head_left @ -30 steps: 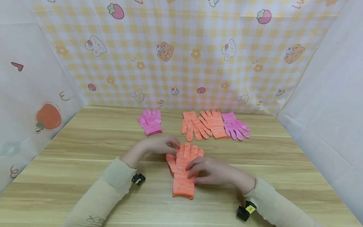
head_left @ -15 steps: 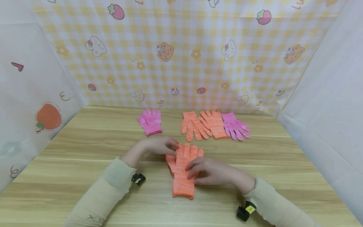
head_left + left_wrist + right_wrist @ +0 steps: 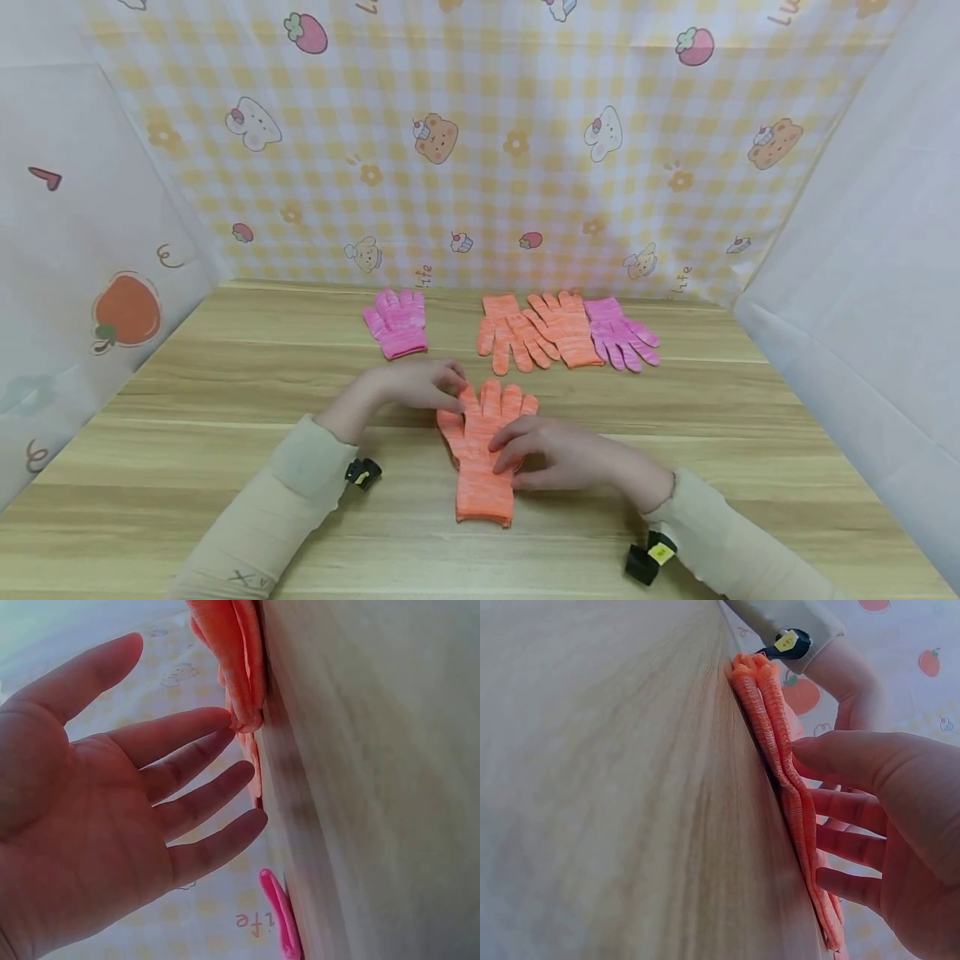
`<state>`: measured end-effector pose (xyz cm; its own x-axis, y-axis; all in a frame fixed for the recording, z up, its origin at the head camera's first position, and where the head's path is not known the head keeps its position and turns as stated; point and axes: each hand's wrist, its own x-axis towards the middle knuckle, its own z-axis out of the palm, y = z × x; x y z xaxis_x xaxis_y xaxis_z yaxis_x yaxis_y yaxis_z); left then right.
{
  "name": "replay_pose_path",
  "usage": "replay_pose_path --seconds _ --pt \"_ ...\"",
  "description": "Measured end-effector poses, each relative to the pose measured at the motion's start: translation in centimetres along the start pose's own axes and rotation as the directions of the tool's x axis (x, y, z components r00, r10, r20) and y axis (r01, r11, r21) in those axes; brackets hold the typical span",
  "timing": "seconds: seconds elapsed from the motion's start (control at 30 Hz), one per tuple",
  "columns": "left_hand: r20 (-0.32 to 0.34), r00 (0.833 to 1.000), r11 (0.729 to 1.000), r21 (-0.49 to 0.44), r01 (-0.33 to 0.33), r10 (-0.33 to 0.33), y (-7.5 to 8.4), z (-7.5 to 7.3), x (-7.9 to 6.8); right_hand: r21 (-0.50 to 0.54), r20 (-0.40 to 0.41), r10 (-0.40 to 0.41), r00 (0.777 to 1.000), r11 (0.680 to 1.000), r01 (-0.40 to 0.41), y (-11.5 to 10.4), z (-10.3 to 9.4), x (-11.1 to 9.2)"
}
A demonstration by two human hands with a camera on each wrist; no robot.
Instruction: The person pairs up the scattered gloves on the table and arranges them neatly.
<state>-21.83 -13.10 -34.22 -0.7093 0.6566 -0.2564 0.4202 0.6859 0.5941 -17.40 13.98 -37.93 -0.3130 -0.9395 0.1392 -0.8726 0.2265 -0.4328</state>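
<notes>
An orange knitted glove point(image 3: 483, 467) lies flat at the middle of the table, fingers pointing away and cuff toward me. Seen edge-on in the right wrist view, the orange glove point(image 3: 799, 814) shows two thick layers, one on the other. My left hand point(image 3: 423, 385) is at its upper left, with fingers spread and relaxed. In the left wrist view, the index fingertip of this left hand point(image 3: 97, 802) meets the tip of a glove finger. My right hand point(image 3: 558, 454) rests its fingertips on the glove's right side, thumb by the cuff, without gripping.
Farther back lie a pink glove point(image 3: 397, 323) on the left, two overlapping orange gloves, one left point(image 3: 513, 333) and one right point(image 3: 567, 327), and another pink glove point(image 3: 621, 335) beside them. A checked cloth point(image 3: 480, 192) hangs behind the wooden table point(image 3: 247, 358).
My left fingertips have slipped slightly left, from over the glove's finger toward its edge. My right hand and the gloves have stayed put.
</notes>
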Motion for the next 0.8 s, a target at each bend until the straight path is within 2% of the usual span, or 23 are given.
replay_pose_path --seconds 0.27,0.37,0.5,0.67,0.8 --pt "-0.013 1.0 1.0 -0.014 0.008 -0.008 0.0 -0.2 -0.2 -0.003 0.01 0.021 1.0 1.0 -0.021 0.0 0.1 0.0" --pt "0.002 1.0 1.0 0.017 0.009 -0.009 -0.1 -0.1 -0.2 0.001 0.012 0.03 0.999 1.0 -0.03 -0.1 0.1 -0.1" --pt "0.055 0.998 0.996 0.089 0.022 -0.027 -0.3 -0.1 -0.1 0.017 0.017 0.039 0.999 0.999 -0.039 -0.1 0.0 -0.1" --pt "0.107 0.993 0.989 0.142 0.032 -0.047 -0.3 0.0 -0.2 0.134 0.016 0.062 0.998 0.989 -0.064 0.4 -0.5 0.1" --pt "0.113 0.992 0.987 0.155 0.034 -0.052 -0.3 0.0 -0.2 0.217 -0.041 0.148 0.988 0.967 -0.136 1.4 -1.3 0.7"
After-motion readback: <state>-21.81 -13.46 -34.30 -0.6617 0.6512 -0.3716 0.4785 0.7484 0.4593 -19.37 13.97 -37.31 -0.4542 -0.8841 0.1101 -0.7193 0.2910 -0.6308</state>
